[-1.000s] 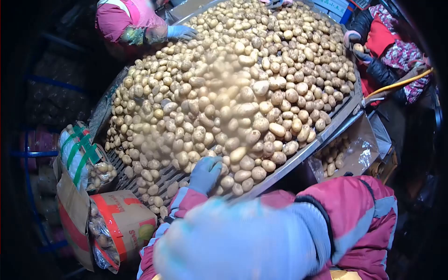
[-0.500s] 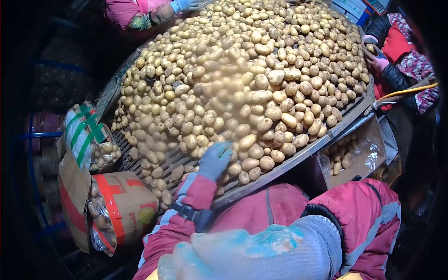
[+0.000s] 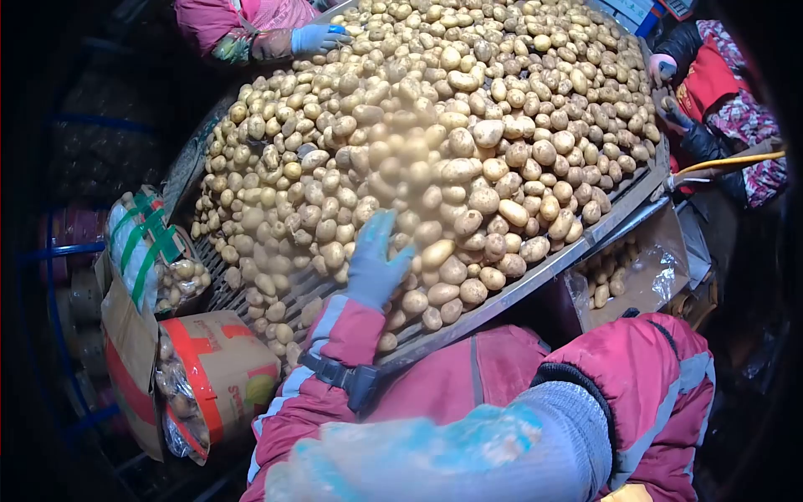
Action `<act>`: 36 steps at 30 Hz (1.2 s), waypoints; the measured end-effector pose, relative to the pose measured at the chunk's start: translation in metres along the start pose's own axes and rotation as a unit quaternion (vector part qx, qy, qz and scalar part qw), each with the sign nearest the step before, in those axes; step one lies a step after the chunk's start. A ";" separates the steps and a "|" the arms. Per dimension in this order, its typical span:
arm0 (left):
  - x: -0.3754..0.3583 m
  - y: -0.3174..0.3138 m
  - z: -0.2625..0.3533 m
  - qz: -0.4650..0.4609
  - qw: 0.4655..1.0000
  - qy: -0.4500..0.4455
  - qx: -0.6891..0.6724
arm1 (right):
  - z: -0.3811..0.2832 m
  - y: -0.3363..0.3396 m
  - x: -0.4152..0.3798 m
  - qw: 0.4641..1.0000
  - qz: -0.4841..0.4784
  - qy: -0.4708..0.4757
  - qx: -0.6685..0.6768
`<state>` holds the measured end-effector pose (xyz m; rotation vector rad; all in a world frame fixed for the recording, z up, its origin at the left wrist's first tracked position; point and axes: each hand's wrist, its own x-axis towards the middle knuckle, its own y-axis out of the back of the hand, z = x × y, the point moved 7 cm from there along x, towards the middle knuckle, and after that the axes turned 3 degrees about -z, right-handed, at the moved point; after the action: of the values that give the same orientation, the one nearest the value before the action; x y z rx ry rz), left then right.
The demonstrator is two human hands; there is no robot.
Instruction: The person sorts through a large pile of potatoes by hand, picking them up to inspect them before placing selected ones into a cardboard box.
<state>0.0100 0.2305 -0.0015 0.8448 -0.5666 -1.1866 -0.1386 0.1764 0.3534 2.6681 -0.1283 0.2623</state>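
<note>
A large heap of potatoes [image 3: 502, 151] covers a slatted table [image 3: 468, 325]. My left hand [image 3: 376, 266], in a grey-blue glove with teal fingertips, lies on the near side of the heap with its fingers spread and nothing visible in its grasp. Close to the camera, my right hand [image 3: 418, 456], in a pale glove stained teal, reaches across my body to the left. It is blurred, and its fingers are not clear enough to tell whether they hold anything.
Left of the table stand a cardboard box [image 3: 226, 376] and a green-taped bag [image 3: 146, 251], both with potatoes. Another open box [image 3: 661, 268] holds potatoes at the right. Co-workers' gloved hands are at the far left edge [image 3: 318, 38] and right edge [image 3: 669, 109].
My left hand has moved up the heap and its fingers have spread. My right hand has shifted slightly left. The far co-worker's hand has moved left and down; the right co-worker's hands have parted.
</note>
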 end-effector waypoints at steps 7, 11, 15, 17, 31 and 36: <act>0.061 -0.071 0.016 -0.045 0.996 -0.037 0.074 | 0.130 -0.007 -0.038 0.982 0.185 -0.025 0.009; 0.092 -0.083 0.026 -0.038 0.982 -0.030 0.184 | 0.287 -0.035 -0.097 0.950 0.089 -0.282 0.098; 0.124 -0.072 0.058 -0.077 0.982 0.048 0.168 | 0.386 -0.039 -0.137 0.917 0.103 -0.342 0.176; 0.140 -0.070 0.063 -0.074 0.980 0.044 0.180 | 0.394 -0.023 -0.133 0.937 0.106 -0.287 0.168; 0.265 -0.098 0.075 -0.122 0.968 0.204 0.076 | 0.447 0.032 -0.130 0.919 0.178 -0.346 0.056; 0.318 -0.095 0.074 -0.099 0.973 0.017 -0.210 | 0.481 0.099 -0.126 0.852 0.279 -0.378 0.232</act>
<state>-0.0058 -0.1059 -0.0500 0.5638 -0.1916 -1.4077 -0.1963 -0.1218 -0.0527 2.9730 -1.2335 -0.6949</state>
